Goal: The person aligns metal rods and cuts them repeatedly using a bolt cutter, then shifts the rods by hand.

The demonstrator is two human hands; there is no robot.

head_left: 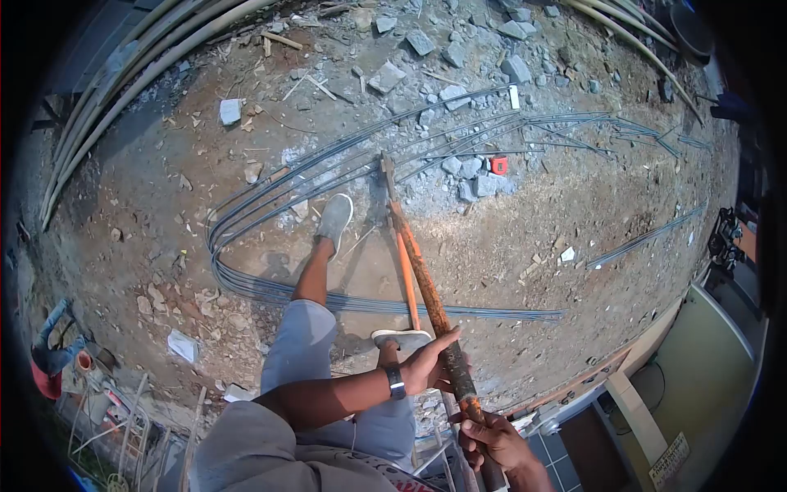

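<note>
A long, rusty orange bar-like tool (422, 275) runs from my hands up to a metal head (387, 166) among the thin steel rods (307, 166). My left hand (428, 366), with a watch on its wrist, is around the upper part of the handle, its thumb along one side. Lower down, near the handle's end, my right hand (492, 443) is closed on the same handle. A second orange handle (407, 277) lies beside the first, reaching down toward my shoe. The bent bundle of rods curves around my forward foot.
A red tape measure (498, 166) sits by broken concrete pieces (485, 184). Pale poles (123, 94) lie at upper left. More rods (648, 235) are at right. Another person (51, 361) is at far left. A greenish panel (713, 353) stands at lower right.
</note>
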